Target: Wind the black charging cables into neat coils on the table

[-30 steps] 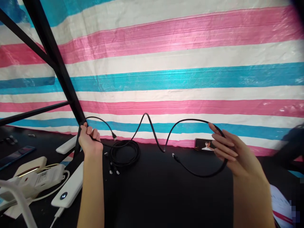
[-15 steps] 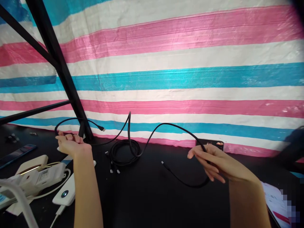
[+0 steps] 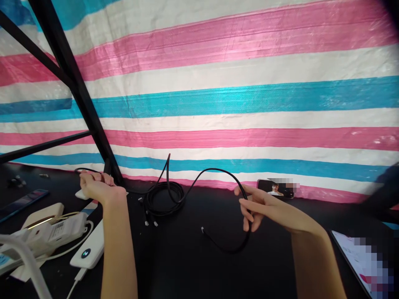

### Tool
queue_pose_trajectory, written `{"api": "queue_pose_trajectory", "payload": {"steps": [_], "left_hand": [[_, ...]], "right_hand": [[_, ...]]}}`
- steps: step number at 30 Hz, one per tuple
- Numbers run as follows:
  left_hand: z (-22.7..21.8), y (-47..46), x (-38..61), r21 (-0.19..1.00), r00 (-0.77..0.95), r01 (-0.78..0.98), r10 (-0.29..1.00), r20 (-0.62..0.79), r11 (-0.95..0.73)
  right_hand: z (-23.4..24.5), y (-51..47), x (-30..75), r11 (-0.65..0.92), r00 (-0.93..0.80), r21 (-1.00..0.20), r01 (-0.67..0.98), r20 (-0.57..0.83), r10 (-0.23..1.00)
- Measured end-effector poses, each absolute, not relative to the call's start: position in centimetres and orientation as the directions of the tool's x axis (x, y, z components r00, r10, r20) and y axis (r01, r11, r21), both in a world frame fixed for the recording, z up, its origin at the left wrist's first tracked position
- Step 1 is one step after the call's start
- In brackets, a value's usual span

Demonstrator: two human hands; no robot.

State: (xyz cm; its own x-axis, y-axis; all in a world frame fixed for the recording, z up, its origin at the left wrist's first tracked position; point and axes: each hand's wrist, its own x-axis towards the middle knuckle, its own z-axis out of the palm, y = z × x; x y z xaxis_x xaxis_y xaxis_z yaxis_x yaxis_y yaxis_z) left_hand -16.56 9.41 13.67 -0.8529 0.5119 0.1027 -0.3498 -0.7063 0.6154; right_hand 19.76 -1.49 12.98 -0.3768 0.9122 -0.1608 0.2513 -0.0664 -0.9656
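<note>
A long black cable [image 3: 212,169] runs between my two hands, arching up in the middle. At the left, my left hand [image 3: 99,187] is closed around its other stretch near the black post; that plug end is hidden by the hand. My right hand [image 3: 257,207] pinches the cable between thumb and fingers, above the table. From it a loose end curves down and left to a small plug [image 3: 202,229]. Between the hands lies a round coil of black cable [image 3: 162,213] with several plug ends at its left side.
A white power bank [image 3: 89,253], a white power strip [image 3: 56,232] and a dark phone [image 3: 25,203] lie at the left. Another phone [image 3: 264,189] leans at the back right, and a lit screen [image 3: 346,249] lies at the right. A black post [image 3: 84,108] rises before the striped sheet [image 3: 218,137].
My right hand has moved left and turned, with the cable's loose end shifting left too. My left hand has moved slightly right, and the plug end above it has dropped from sight.
</note>
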Motion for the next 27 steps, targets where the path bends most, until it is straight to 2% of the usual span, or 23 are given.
{"api": "queue_pose_trajectory", "payload": {"steps": [3,8,12,15,21,27], "left_hand": [[13.6,9.6,-16.5,0.593,-0.853,-0.367,0.514,0.094,-0.717],[13.6,9.7,-17.0,0.562,-0.842,-0.433,0.539,0.028,-0.705],[13.7,9.5,-17.1,0.551,-0.84,-0.441,0.542,0.024,-0.708],[13.6,9.6,-17.2,0.554,-0.841,-0.441,0.54,0.019,-0.706],[13.1,10.0,-17.0,0.572,-0.848,-0.418,0.529,0.033,-0.706],[14.0,9.6,-14.3,0.541,-0.768,-0.511,0.637,0.06,-0.668]], "right_hand": [[12.7,-1.6,20.1,0.014,-0.42,-0.992,0.127,-0.041,0.907],[12.9,-2.3,20.9,0.118,-0.432,-0.974,-0.194,0.193,0.881],[13.1,-2.4,21.2,0.115,-0.382,-0.923,-0.366,0.262,0.886],[13.0,-2.3,21.1,0.084,-0.386,-0.925,-0.371,0.236,0.892],[13.3,-2.2,20.4,0.002,-0.462,-0.97,-0.241,0.117,0.879],[13.6,-1.8,19.4,-0.006,-0.421,-0.975,-0.221,0.09,0.902]]}}
